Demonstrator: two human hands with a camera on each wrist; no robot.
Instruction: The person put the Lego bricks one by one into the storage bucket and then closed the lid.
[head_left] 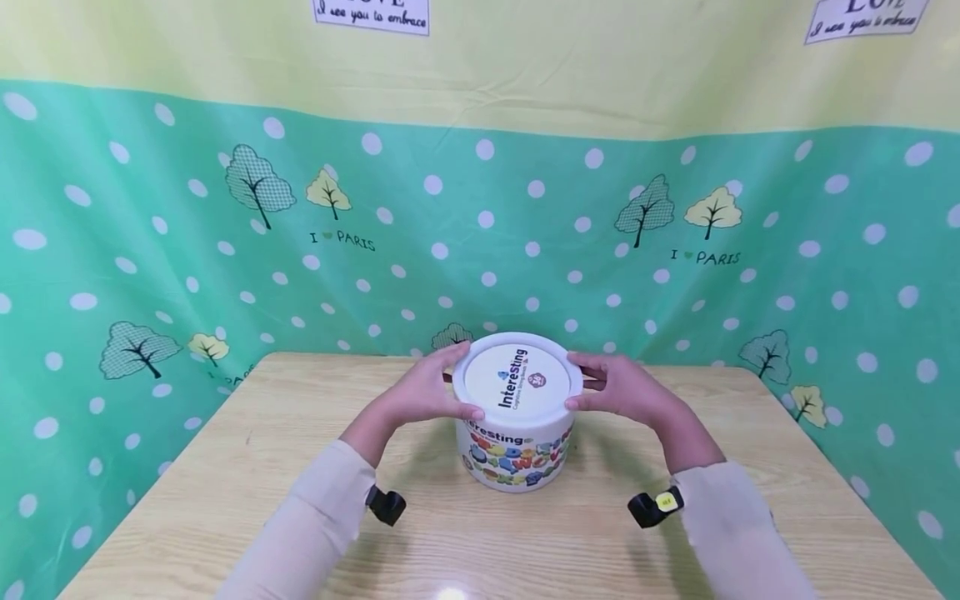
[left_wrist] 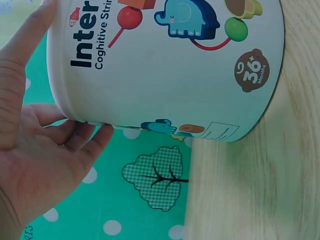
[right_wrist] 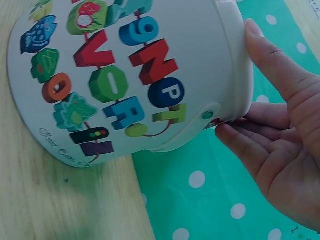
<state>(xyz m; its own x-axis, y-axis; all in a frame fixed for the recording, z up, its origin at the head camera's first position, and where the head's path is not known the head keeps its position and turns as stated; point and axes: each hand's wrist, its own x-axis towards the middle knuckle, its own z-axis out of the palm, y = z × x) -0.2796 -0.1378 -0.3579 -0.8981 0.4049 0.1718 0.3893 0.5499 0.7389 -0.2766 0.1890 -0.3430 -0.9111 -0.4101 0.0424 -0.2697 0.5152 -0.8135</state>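
Note:
A white toy bucket (head_left: pixel 517 458) printed with colourful letters and animals stands upright on the table, its round white lid (head_left: pixel 517 379) seated on top. The lid reads "Interesting". My left hand (head_left: pixel 427 390) grips the lid's rim from the left, thumb at the near side and fingers farther back. From the right, my right hand (head_left: pixel 626 387) holds the opposite side of the rim in a similar way. In the left wrist view, curled fingertips (left_wrist: pixel 102 135) touch just beneath the rim. A white handle end with a green rivet (right_wrist: pixel 207 115) shows near the right fingers.
The light wooden table (head_left: pixel 247 500) extends around the bucket. Behind it hangs a green and yellow curtain (head_left: pixel 510 217) with white dots and trees, meeting the table's back edge. Small black cameras (head_left: pixel 386 506) are strapped at both wrists.

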